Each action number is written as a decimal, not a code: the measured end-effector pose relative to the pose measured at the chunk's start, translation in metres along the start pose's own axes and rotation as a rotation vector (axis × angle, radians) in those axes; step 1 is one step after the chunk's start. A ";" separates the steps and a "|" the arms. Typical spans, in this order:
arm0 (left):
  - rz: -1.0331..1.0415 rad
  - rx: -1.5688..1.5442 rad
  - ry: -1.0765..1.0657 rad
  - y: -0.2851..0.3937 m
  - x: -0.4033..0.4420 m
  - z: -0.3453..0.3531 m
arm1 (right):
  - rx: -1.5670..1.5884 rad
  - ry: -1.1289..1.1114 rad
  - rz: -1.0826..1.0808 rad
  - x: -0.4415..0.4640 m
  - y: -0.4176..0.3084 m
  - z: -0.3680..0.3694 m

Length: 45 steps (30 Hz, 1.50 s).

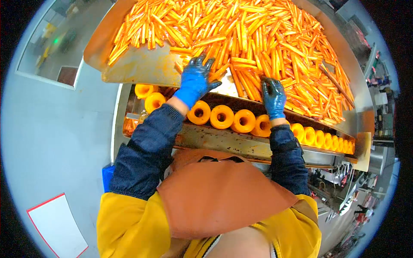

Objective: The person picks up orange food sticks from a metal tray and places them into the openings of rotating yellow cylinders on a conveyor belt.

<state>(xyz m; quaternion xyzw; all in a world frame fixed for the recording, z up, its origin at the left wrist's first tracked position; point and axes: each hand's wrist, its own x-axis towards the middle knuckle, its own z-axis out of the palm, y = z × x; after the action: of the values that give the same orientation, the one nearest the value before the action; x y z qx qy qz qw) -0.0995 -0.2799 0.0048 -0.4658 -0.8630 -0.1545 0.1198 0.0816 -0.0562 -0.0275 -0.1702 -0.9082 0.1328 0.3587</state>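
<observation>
A heap of glossy orange sticks (241, 38), their exact kind unclear, covers most of a wide metal tray (142, 69). My left hand (195, 79), in a blue glove darkened at the fingers, lies open with spread fingers at the heap's near edge, touching a few sticks. Farther right, my right hand (274, 96), gloved the same way, rests at the tray's near rim with its fingers curled against the sticks. Whatever may be inside those fingers is hidden.
Below the tray's near edge runs a row of yellow funnel-like cups (221, 117) above a stained metal ledge (223, 139). A long thin rod (337, 84) lies among the sticks at right. Cables and equipment (340, 180) stand at lower right.
</observation>
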 end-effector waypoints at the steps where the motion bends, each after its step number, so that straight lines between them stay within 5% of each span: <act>1: 0.010 -0.006 0.001 0.008 0.012 0.009 | 0.003 0.009 -0.005 -0.002 0.002 0.001; 6: -0.372 0.147 -0.423 0.019 0.068 0.027 | -0.024 0.009 -0.023 -0.001 0.000 -0.001; 8: -0.400 0.087 -0.381 0.008 0.081 0.041 | -0.022 0.021 -0.017 -0.001 -0.001 0.000; 12: -0.362 -0.209 -0.620 -0.044 0.101 0.049 | -0.012 -0.002 0.026 -0.002 0.003 -0.001; 15: -0.370 -0.692 -0.403 -0.068 0.081 0.021 | -0.018 0.015 0.011 -0.003 0.002 0.001; 18: -0.722 -1.125 -0.229 -0.069 0.067 0.004 | -0.029 -0.015 0.025 0.000 -0.003 -0.003; 21: -0.833 -1.406 -0.056 -0.062 0.047 -0.023 | -0.033 0.004 0.001 -0.004 0.003 0.002; 28: -0.837 -1.845 0.393 -0.080 0.003 -0.033 | -0.031 0.033 -0.036 -0.001 -0.003 0.000; 38: -0.802 -1.827 0.627 -0.087 -0.081 -0.066 | 0.001 -0.014 0.045 -0.003 -0.004 0.000; 45: -0.921 -1.716 0.703 -0.097 -0.116 -0.026 | -0.066 -0.017 0.061 -0.004 -0.004 0.001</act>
<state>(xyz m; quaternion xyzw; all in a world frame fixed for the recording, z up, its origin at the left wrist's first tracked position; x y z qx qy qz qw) -0.1171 -0.4293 -0.0274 0.0524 -0.4735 -0.8758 -0.0778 0.0829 -0.0614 -0.0292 -0.2085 -0.9095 0.1151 0.3408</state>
